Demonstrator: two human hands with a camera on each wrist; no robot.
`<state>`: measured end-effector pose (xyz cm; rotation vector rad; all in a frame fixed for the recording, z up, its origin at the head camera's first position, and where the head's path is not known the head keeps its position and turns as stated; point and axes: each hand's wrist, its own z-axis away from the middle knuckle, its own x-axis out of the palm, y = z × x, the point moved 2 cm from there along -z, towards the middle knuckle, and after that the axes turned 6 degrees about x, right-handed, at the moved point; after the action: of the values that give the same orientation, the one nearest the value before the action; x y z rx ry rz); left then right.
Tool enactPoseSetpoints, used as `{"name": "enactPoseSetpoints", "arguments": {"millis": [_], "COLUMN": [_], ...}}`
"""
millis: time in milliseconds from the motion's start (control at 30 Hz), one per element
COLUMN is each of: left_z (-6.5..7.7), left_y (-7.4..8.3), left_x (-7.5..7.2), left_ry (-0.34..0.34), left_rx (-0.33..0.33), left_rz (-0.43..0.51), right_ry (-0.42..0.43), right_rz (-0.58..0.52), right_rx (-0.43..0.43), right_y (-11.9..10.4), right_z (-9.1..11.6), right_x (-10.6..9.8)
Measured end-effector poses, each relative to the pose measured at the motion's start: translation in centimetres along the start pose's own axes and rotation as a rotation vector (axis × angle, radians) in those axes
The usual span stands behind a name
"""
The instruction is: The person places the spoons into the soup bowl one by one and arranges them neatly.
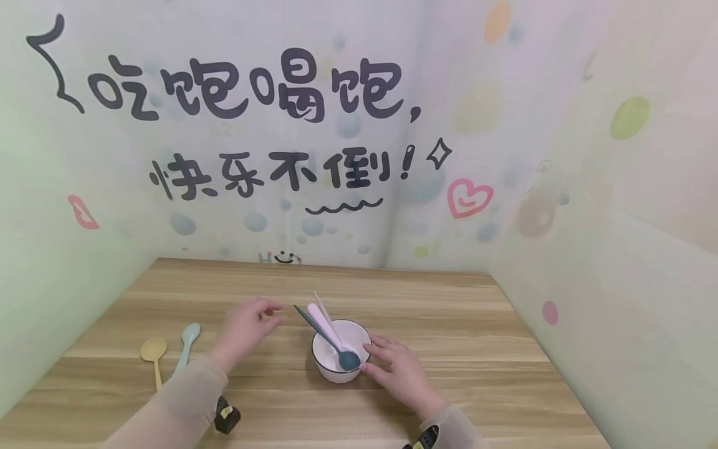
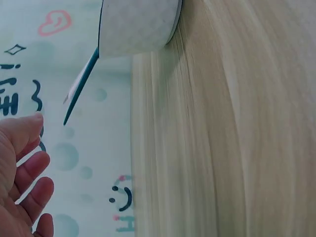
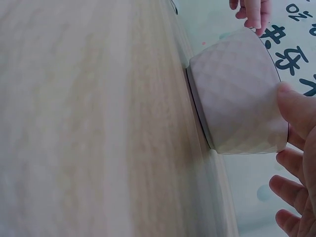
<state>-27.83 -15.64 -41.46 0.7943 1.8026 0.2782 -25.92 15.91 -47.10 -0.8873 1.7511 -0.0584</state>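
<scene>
A white bowl (image 1: 332, 376) with a thin dark rim and a diamond-textured outside (image 3: 237, 98) stands upright on the table. Inside it lean a dark teal spoon (image 1: 348, 360), a pink utensil (image 1: 322, 321) and a thin whitish one; the lower ends of the last two are partly hidden. My right hand (image 1: 401, 374) holds the bowl's right side at the rim, thumb (image 3: 295, 106) against the outer wall. Left of the handles, my left hand (image 1: 247, 327) hovers with loosely bent fingers. Nothing is in it, and a gap separates it from the teal handle tip (image 2: 69, 116).
On the wooden table (image 1: 280, 411), left of my left forearm, lie a yellow spoon (image 1: 154, 350) and a light blue spoon (image 1: 190, 335). My sleeve hides part of their handles. Printed pale walls (image 1: 359, 243) border the back and both sides.
</scene>
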Motion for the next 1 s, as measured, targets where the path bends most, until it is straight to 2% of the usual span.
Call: {"name": "enactPoseSetpoints", "arguments": {"millis": [233, 333, 633, 833, 1000], "left_z": [1.3, 2.0, 3.1, 3.7, 4.4], "left_y": [-2.2, -2.9, -4.8, -5.9, -6.8], "left_x": [-1.2, -1.8, -2.8, -3.2, -3.9], "left_ry": [-0.022, -0.035, -0.045, -0.048, -0.041], "left_rx": [-0.165, -0.212, -0.245, -0.277, -0.329], "left_rz": [0.095, 0.106, 0.096, 0.127, 0.104], "right_ry": [-0.009, -0.013, -0.015, -0.017, -0.018], "right_rz": [0.000, 0.009, 0.004, 0.003, -0.001], "right_rx": [0.013, 0.016, 0.027, 0.020, 0.022], "right_y": [0.0, 0.0, 0.1, 0.1, 0.1], "right_z": [0.0, 0.0, 0.0, 0.0, 0.0], "right_x": [0.0, 0.0, 0.1, 0.1, 0.1]}}
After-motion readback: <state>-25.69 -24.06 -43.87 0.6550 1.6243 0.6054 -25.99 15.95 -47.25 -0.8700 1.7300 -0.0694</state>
